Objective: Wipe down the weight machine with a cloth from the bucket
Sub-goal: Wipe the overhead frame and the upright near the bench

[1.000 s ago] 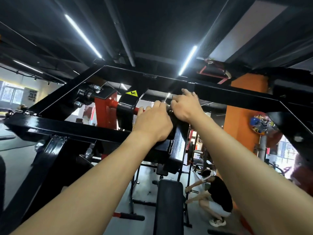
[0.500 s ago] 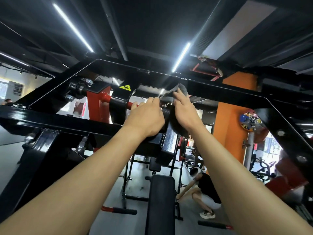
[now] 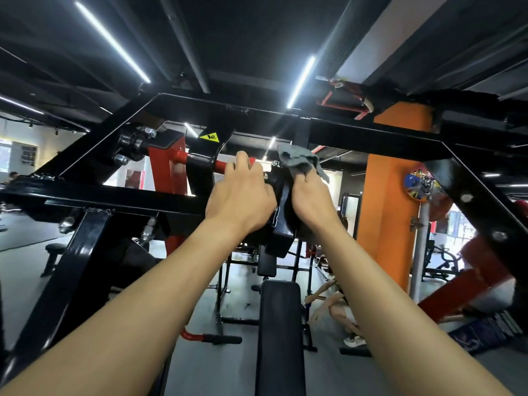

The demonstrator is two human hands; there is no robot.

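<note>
The weight machine (image 3: 94,192) is a black steel frame with red parts and a red axle (image 3: 220,166) across its top. Both my arms reach up to a black pivot block (image 3: 281,224) at the middle of the frame. My left hand (image 3: 241,200) grips the left side of that block, fingers curled over it by the red axle. My right hand (image 3: 310,200) holds a grey cloth (image 3: 300,160) against the block's right side; the cloth bunches up above my fingers. The bucket is out of view.
A black padded bench (image 3: 280,324) stands straight below. A person (image 3: 340,310) crouches on the floor at lower right, next to an orange pillar (image 3: 391,210). Black frame beams cross left and right of my hands. More gym gear stands at far right.
My right hand slid down the block's right side, and the grey cloth now sticks up clearly above it. The left hand kept its grip. The camera view shifted slightly.
</note>
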